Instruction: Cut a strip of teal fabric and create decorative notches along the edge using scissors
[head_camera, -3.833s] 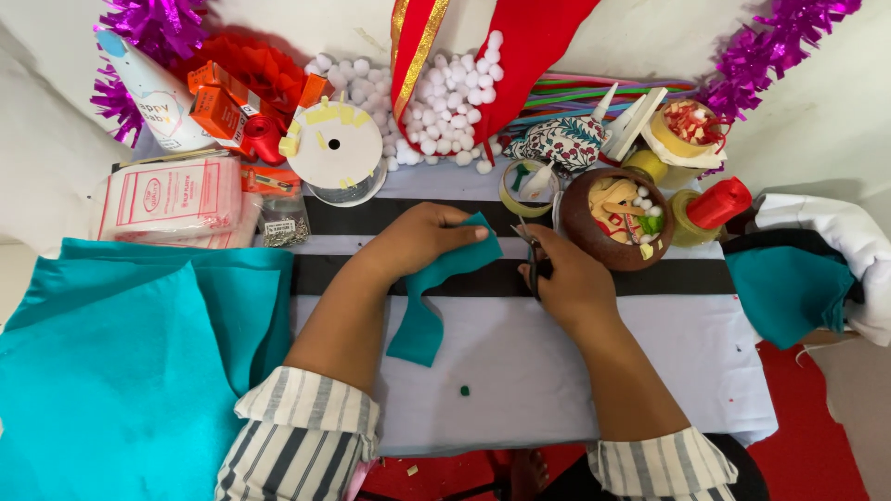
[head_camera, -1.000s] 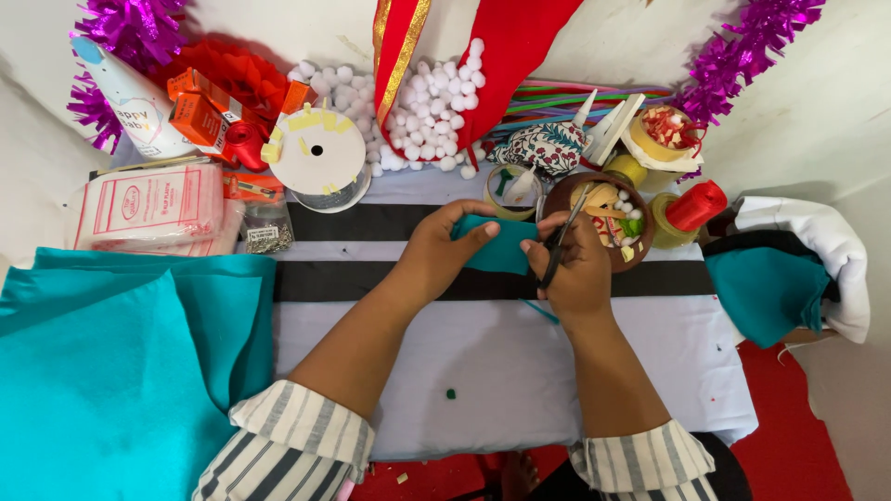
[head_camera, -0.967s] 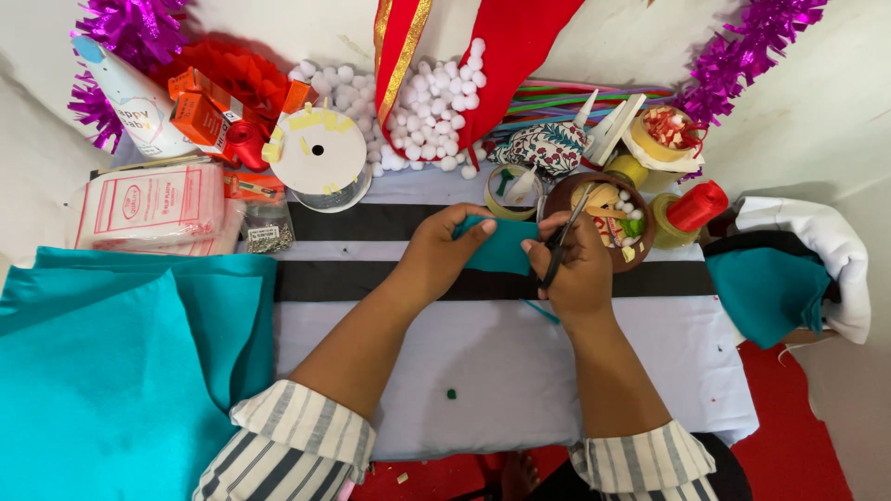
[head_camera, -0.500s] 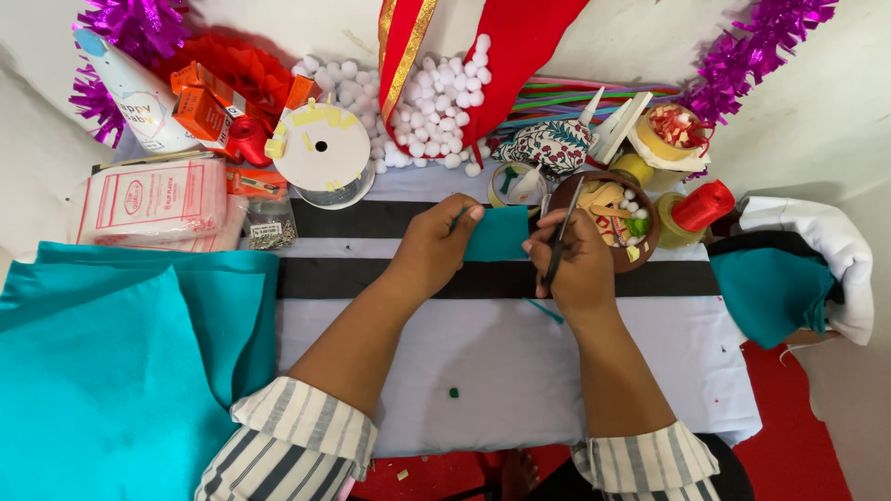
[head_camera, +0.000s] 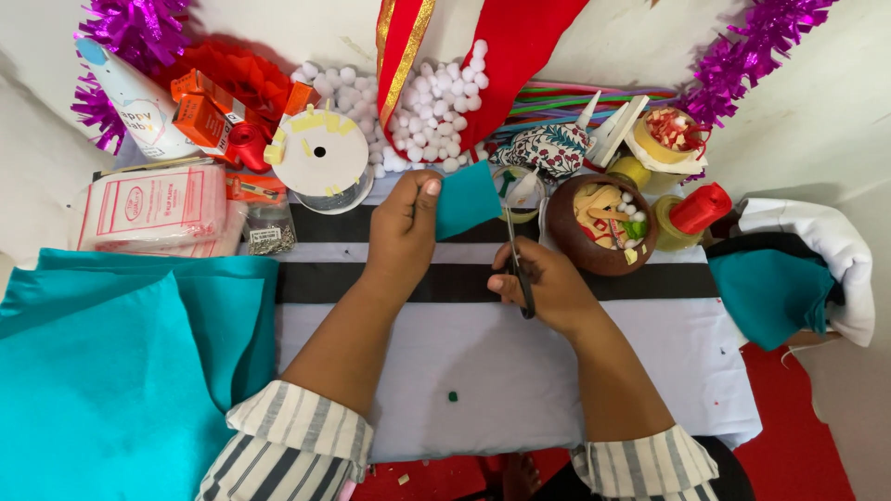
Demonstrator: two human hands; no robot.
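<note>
While the left hand [head_camera: 406,221] pinches a small teal felt piece [head_camera: 467,198] by its left edge, thumb and fingers closed on it, the piece stands lifted just above the table [head_camera: 520,371], centre of the frame, slightly above middle. Right hand [head_camera: 548,288] is closed around the handles of a pair of scissors [head_camera: 516,249]; blades point up toward the lower right edge of the felt piece. Whether the blades touch the felt cannot be told.

Table surface: white cloth with two black stripes running left to right under the hands. One tiny dark green scrap [head_camera: 453,396] lies on the white cloth, lower centre.

Surroundings:
- Large teal felt sheet [head_camera: 111,371], lower left of the frame, overlapping the table's edge.
- Folded teal felt [head_camera: 770,292] on a white cloth bundle, right edge.
- Brown bowl [head_camera: 599,227] holding mixed small craft bits, just right of the scissors.
- White disc spool [head_camera: 319,153] with yellow bits, upper left of centre.
- Heap of white pompoms [head_camera: 422,107], upper centre, beside a red and gold ribbon [head_camera: 397,42].
- Purple tinsel [head_camera: 752,46], upper right.
- Pink-printed packet [head_camera: 153,204], left, above the teal sheet.
</note>
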